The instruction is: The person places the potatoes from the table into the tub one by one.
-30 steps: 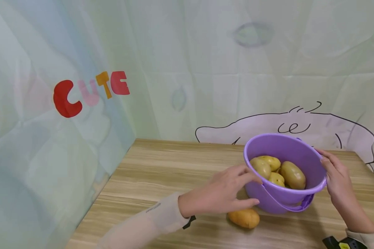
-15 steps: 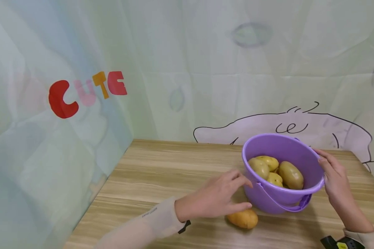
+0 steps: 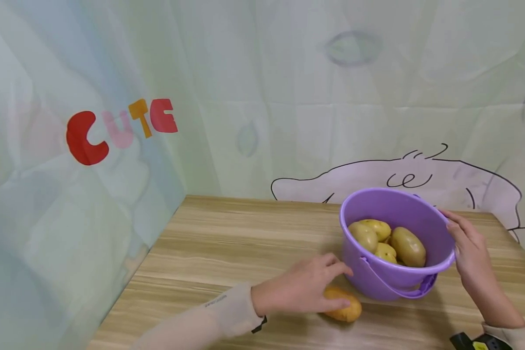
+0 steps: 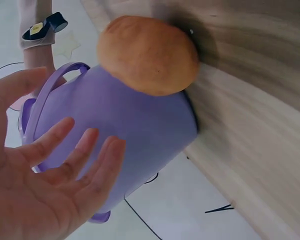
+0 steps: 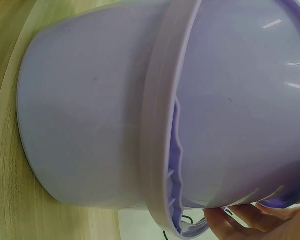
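Observation:
A purple bucket [image 3: 398, 277] stands on the wooden table at the right, its handle hanging down at the front. Inside lie several potatoes [image 3: 407, 247]. My right hand [image 3: 474, 250] holds the bucket's right side at the rim; in the right wrist view its fingers [image 5: 230, 222] show at the lower right. One orange-brown potato [image 3: 347, 311] lies on the table in front of the bucket. Above it hovers my left hand [image 3: 306, 287], the thumb passing over the potato. The left wrist view shows that hand's fingers [image 4: 97, 160] spread and apart from the potato [image 4: 150, 55].
The wooden table [image 3: 236, 228] reaches back to a printed curtain [image 3: 227, 87] with a cartoon outline behind the bucket. Another side of the curtain borders the table on the left. A dark strap device [image 3: 481, 342] sits on the right wrist.
My left hand has drawn away from the bucket rim and come down over the loose potato. The right hand keeps its hold, and the bucket stays in place.

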Action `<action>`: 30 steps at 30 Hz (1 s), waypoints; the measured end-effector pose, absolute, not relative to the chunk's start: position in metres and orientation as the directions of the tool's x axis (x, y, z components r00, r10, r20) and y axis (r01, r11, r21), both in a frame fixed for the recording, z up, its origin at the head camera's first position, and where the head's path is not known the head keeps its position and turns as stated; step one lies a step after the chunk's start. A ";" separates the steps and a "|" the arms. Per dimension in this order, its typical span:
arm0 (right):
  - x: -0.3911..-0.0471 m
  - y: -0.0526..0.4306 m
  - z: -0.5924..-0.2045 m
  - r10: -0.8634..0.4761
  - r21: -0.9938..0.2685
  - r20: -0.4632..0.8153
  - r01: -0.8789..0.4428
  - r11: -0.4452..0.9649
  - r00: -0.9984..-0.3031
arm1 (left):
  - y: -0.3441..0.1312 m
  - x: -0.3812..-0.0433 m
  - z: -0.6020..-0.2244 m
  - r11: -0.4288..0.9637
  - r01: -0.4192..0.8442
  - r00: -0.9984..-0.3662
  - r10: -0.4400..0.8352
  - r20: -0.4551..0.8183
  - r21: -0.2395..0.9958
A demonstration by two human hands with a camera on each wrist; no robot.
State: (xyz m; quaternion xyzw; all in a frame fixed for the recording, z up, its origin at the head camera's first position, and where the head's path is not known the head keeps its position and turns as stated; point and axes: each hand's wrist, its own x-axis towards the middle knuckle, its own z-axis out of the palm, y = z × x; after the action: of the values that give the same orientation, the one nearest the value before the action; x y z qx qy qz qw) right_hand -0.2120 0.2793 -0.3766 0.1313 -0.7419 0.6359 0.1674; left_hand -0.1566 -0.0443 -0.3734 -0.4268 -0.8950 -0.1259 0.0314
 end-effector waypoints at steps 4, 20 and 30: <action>-0.212 0.280 -0.377 0.018 -0.901 0.413 -0.405 0.155 -0.911 | -0.041 -0.157 -0.380 0.619 0.760 -0.644 0.758 0.105 0.198; -0.212 0.280 -0.379 0.018 -0.885 0.423 -0.408 0.223 -0.906 | -0.032 -0.153 -0.396 0.655 0.747 -0.660 0.751 0.009 0.115; -0.212 0.280 -0.379 0.014 -0.882 0.426 -0.412 0.226 -0.904 | -0.028 -0.156 -0.404 0.651 0.753 -0.655 0.756 0.008 0.095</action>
State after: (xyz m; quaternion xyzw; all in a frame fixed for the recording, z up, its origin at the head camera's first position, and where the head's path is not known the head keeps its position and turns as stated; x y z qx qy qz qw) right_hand -0.2120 0.2802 -0.3785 0.1304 -0.7630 0.6083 0.1755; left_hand -0.1555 -0.0277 -0.4043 -0.4151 -0.9085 -0.0449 -0.0161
